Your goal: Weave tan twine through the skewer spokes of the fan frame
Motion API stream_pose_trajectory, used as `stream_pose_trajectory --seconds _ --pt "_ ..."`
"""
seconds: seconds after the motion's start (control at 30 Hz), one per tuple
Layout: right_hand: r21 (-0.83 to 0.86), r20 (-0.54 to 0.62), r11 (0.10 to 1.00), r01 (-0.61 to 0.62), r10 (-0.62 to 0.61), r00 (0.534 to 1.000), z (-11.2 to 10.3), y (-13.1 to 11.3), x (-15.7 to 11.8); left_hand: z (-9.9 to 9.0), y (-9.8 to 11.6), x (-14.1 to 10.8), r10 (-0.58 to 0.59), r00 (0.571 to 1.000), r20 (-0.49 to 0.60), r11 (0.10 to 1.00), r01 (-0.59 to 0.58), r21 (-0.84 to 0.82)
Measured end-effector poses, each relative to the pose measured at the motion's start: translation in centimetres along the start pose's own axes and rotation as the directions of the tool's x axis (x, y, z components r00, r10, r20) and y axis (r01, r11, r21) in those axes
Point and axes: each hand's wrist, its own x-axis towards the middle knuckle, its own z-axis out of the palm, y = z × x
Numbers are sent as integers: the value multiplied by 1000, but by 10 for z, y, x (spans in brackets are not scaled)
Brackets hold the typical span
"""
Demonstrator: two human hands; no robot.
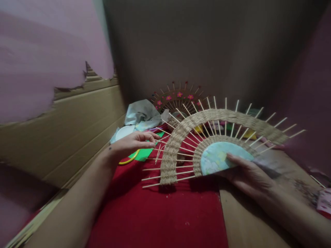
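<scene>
Red cloth [160, 220] covered part of the desk [248, 224]; above the cloth's right edge, the right hand [247, 174] gripped a woven fan [219, 138] by its blue centre [216, 158], probably the sturdiest hold. Seemingly light, its thin sticks [151, 186] could snap. The left hand [137, 139] curled at their tips, grip unclear.

- From here I see the left forearm [77, 193] slanting up and inward
- The left wrist [113, 150] bends, so the left hand [137, 139] points across toward the right one
- Left fingers [150, 135] curl above their thumb [145, 145]; whether the tips meet, I can't tell
- The right hand [247, 174], well apart from the left, grips firmly, right thumb [236, 158] on top, other fingers hidden beneath
- The right forearm [294, 208] slopes down behind that hand
</scene>
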Motion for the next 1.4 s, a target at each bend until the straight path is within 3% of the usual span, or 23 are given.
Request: stream_pose_trajectory --seconds 0.17,0.43,0.6,0.77,0.87,1.0,1.13,1.4 --pt "5 -3 1000 12 -12 1000 -1 0 1 -4 -3 -1 11 1000 -28 994 -8 108" --pt "10 -13 1000 18 -18 1000 0 0 2 -1 1 -1 239 964 -117 951 -208 230" --pt "3 -16 1000 4 -4 1000 0 0 2 -1 1 -4 146 987 -64 984 -139 113" --pt "-8 -23 1000 19 -19 1000 -1 -1 4 -2 -7 0 105 992 -69 978 -91 188" --pt "-12 -22 1000 19 -19 1000 -3 -1 6 -3 -13 4 192 976 -98 950 -160 269" --pt "-12 -11 1000 12 -12 1000 -5 -1 5 -6 -17 6 355 930 -92 830 -268 489" --pt "-11 3 1000 7 -7 1000 -3 -2 4 -9 -19 5 318 948 -32 784 -244 571" --pt "-19 34 1000 12 -11 999 -6 -2 6 -7 -28 6 239 965 -110 844 -150 515"
